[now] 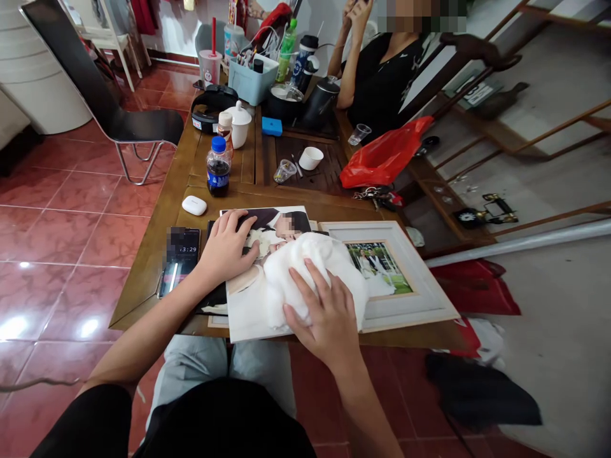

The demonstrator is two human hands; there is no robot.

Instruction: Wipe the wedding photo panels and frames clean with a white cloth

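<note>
- The left hand [228, 247] was laid flat on a large wedding photo print [241, 312], with the fingers spread and nothing gripped.
- The right hand [324, 315] was pressed onto a bunched white cloth [305, 280], with the fingers spread across it; no firm clamp could be made out.
- The hands were held apart, and the cloth was placed between them, closer to the right hand.
- The print was lying directly in front of the person, near the edge of a wooden table [147, 280]. Its long axis could not be told for certain.
- The cloth was resting on the right part of the print.
- A framed wedding picture [382, 277] was placed just beside the print on the right, so it was nearer the right hand.
- A phone [180, 261] was placed just left of the left hand.
- A second person [382, 76] was seated across the table, well apart from these things.
</note>
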